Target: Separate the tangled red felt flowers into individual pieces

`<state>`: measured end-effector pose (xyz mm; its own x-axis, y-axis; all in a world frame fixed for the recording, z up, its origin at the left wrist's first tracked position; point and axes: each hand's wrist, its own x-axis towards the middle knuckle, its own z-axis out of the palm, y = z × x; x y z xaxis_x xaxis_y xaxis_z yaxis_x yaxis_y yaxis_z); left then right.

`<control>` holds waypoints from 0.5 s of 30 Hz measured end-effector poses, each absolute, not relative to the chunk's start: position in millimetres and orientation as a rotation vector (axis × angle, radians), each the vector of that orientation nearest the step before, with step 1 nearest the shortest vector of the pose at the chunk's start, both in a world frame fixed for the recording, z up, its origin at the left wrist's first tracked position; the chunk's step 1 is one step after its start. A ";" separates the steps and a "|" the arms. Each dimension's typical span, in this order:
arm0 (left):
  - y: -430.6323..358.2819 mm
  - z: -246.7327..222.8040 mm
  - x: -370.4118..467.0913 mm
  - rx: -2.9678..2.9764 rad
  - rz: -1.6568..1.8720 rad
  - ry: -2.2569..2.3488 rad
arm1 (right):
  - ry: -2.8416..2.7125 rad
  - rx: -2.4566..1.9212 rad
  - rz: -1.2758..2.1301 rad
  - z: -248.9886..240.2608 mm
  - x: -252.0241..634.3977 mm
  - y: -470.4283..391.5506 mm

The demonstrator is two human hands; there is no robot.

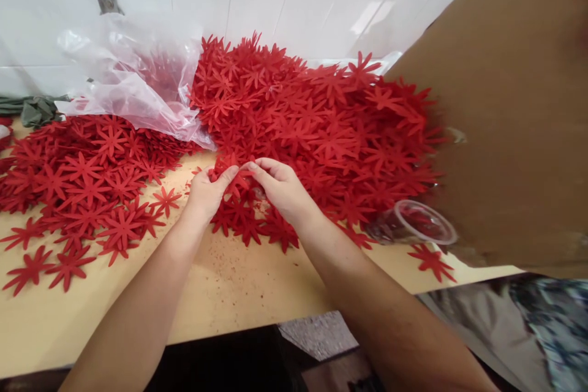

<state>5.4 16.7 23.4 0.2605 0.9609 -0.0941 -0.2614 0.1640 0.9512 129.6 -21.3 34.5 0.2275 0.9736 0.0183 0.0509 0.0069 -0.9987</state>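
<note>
At table centre, left hand [206, 193] and right hand [280, 187] meet fingertip to fingertip, both pinching the same small cluster of red flower cutouts [232, 173] lifted just off the near edge of the big heap [321, 128].

Grip looks like a light thumb-and-finger pinch on each side, not a clench. Can't tell how many layers are in the pinch; petals overlap and hide the count.

Risks as I judge them:
- Thin petals interlock, so pulling apart could tear a tip or drag extra pieces along.
- Heap is steep behind the hands; tugging at its foot may slide more pieces down.
- Clear plastic cup [420, 223] lies on its side just right of the right forearm; an elbow shift could knock it toward the table [229, 294] edge.
- Loose plastic bag [133, 82] overlaps the sorted spread [87, 177] at left and may snag pieces.
</note>
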 end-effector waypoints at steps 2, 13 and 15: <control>17.2 23.1 5.2 1.049 1.064 0.886 | -1.080 -1.286 1.066 37.9 125.0 -24.2; 12.9 26.7 3.4 1.128 0.942 0.903 | -0.953 -1.230 1.137 35.2 120.0 -21.7; 12.9 26.6 4.2 1.132 0.960 0.845 | -0.870 -1.232 1.094 32.5 123.8 -19.9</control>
<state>4.2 12.9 26.6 0.3631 0.9294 -0.0667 -0.1839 0.1416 0.9727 123.8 -19.9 32.5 0.2749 0.9600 -0.0526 -0.1645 -0.0070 -0.9863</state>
